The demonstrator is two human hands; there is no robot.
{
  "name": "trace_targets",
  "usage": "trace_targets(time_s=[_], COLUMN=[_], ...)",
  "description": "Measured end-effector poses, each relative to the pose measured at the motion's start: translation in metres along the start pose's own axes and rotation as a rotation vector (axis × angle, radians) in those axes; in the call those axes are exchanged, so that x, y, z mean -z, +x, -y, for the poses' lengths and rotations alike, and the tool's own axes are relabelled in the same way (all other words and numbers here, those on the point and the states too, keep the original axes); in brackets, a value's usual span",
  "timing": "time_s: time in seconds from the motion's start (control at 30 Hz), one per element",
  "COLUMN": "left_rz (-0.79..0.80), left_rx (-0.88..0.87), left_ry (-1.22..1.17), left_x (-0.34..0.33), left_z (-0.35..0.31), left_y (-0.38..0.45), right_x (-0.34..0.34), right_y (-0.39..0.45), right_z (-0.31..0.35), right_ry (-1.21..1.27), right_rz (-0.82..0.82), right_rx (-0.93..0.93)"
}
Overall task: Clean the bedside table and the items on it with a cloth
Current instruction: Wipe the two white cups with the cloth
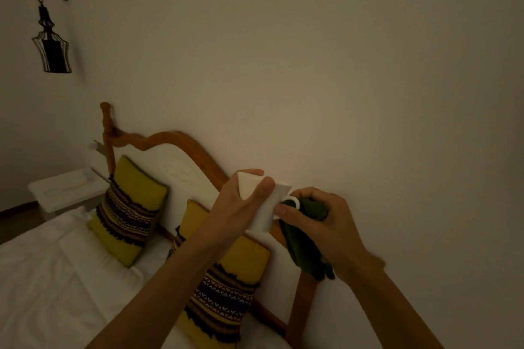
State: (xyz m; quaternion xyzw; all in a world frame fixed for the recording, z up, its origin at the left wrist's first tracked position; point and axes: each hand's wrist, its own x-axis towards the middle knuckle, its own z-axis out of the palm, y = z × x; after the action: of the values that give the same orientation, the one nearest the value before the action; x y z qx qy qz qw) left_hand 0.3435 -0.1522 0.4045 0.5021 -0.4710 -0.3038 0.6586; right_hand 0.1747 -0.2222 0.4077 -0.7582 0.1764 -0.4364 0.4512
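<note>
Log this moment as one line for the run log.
left hand: holds white mug in air | right hand: holds green cloth at mug handle | phase: wiping mug

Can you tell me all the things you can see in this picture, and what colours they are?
mug: one, white, held up in front of the wall
cloth: one, dark green, bunched at the mug's handle
pillows: two, yellow with patterned stripes, leaning on the headboard
headboard: one, brown wood, against the wall
bed sheet: one, white, on the bed
bedside table: one, white, far side of the bed
wall lamp: one, dark, upper left on the wall
left hand: grips the mug
right hand: holds the cloth
</note>
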Motion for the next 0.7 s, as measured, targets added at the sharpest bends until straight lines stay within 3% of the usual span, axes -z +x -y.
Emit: trace_targets(time_s=[0.13,0.27,0.37,0.43,0.57,0.7], left_rz=[0.088,0.189,0.199,0.177,0.118,0.176], left_rx=[0.062,0.133,0.159,0.203,0.269,0.221], left_ry=[-0.009,-0.127,-0.189,-0.273,-0.541,-0.699], left_x=[0.003,0.004,0.004,0.002,0.004,0.008], left_z=[-0.010,-0.016,-0.018,-0.018,-0.008,-0.006], left_y=[-0.005,-0.007,-0.007,-0.005,-0.002,-0.005], right_x=[0.009,0.014,0.004,-0.005,-0.013,-0.027], right_y=[-0.001,-0.005,-0.012,-0.012,-0.001,-0.003], right_z=[0.003,0.002,-0.004,-0.003,0.010,0.007], right_ry=[0.117,0.344,0.704,0.920,0.536,0.111], right_rz=[0.182,0.239,0.194,0.075,-0.264,-0.404], right_rx=[-0.073,-0.132,-0.328,-0.408,-0.138,0.110])
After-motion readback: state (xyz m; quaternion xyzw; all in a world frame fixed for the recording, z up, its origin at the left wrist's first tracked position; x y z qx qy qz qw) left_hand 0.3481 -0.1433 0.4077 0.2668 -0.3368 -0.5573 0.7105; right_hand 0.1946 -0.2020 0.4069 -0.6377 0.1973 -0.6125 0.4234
